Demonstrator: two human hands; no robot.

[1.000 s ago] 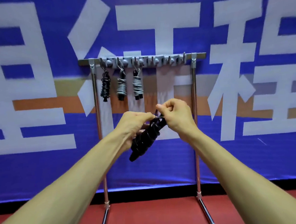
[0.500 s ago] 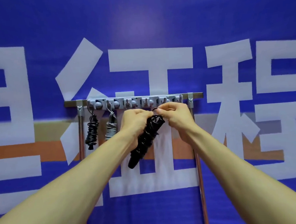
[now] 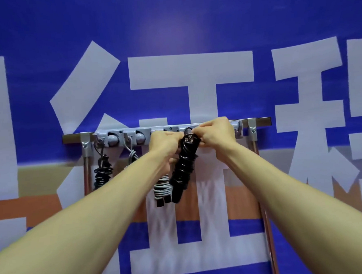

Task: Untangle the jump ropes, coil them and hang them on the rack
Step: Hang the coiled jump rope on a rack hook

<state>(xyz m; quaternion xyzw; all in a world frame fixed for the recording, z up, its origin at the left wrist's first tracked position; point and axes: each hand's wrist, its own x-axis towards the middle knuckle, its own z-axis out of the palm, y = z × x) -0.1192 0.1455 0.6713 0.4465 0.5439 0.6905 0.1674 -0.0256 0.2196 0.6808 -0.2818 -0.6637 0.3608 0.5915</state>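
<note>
Jump rope [image 3: 185, 168], black and coiled, now raised to the rack [image 3: 259, 122] bar, right of middle; a moment ago it was lower. Left hand [image 3: 165, 143] and right hand [image 3: 214, 132] pinch its top loop at a hook. Seated or not: unclear. Hung ropes [image 3: 101, 173] occupy the left end.

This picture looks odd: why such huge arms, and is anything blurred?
Head view: the wide-angle lens swells the near forearms; motion blur streaks the white lettering below the coiled black jump rope; a soft glare patch lightens the blue banner above.
</note>
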